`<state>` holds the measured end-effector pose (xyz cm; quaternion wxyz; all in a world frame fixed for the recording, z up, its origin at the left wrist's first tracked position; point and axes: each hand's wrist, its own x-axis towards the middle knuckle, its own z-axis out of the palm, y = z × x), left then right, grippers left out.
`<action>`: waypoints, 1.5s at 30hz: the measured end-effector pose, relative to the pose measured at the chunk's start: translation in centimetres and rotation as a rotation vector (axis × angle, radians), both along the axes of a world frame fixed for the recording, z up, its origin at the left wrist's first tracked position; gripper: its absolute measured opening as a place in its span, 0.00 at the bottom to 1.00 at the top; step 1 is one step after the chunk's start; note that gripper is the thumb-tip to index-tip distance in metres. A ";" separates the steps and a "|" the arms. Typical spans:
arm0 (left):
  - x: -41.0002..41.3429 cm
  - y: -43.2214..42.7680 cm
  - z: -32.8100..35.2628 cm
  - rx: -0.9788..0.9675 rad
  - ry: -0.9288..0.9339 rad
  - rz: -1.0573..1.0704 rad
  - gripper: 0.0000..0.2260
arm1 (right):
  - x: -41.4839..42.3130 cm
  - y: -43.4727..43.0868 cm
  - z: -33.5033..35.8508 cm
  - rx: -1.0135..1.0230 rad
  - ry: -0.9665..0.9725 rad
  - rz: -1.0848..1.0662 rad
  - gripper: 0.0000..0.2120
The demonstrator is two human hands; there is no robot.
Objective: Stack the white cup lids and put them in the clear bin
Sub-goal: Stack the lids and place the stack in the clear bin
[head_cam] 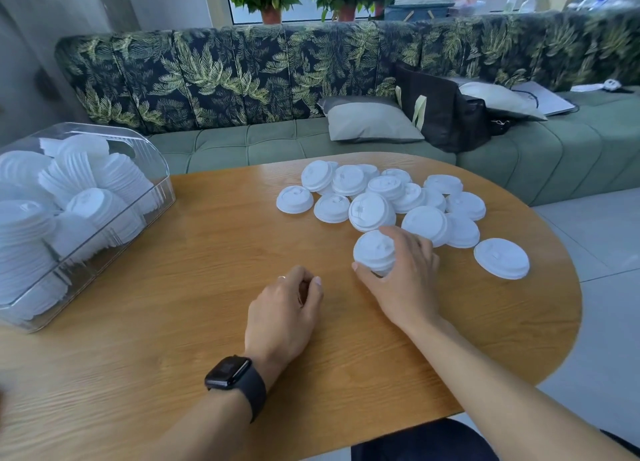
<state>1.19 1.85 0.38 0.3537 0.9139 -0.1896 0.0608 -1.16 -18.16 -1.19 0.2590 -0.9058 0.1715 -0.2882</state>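
Observation:
Several loose white cup lids (384, 194) lie scattered on the far right part of the wooden table (194, 287). My right hand (401, 280) grips a short stack of white lids (374, 251) at the near edge of that pile, thumb on its left side and fingers over its right side. My left hand (284, 311), with a black watch on the wrist, rests on the table left of the stack, its fingers curled and holding nothing. The clear bin (104, 232) stands at the table's left edge, filled with several stacks of white lids.
One lid (501, 258) lies apart at the right of the pile. A green sofa (277, 142) with leaf-print back runs behind the table, carrying a grey cushion (370, 121) and a black bag (440, 111). The table's rounded edge curves at the right, above a tiled floor.

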 end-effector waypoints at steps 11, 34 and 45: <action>-0.1 0.2 -0.3 -0.046 -0.006 -0.172 0.40 | -2.5 5.4 -0.1 0.014 -0.170 0.471 0.37; 0.9 0.3 -0.8 -0.262 0.072 -0.006 0.41 | -0.7 -0.8 0.5 0.074 0.170 -0.068 0.31; 0.7 0.4 -0.4 -0.239 0.054 0.010 0.40 | -1.2 0.4 0.7 0.228 0.007 0.007 0.38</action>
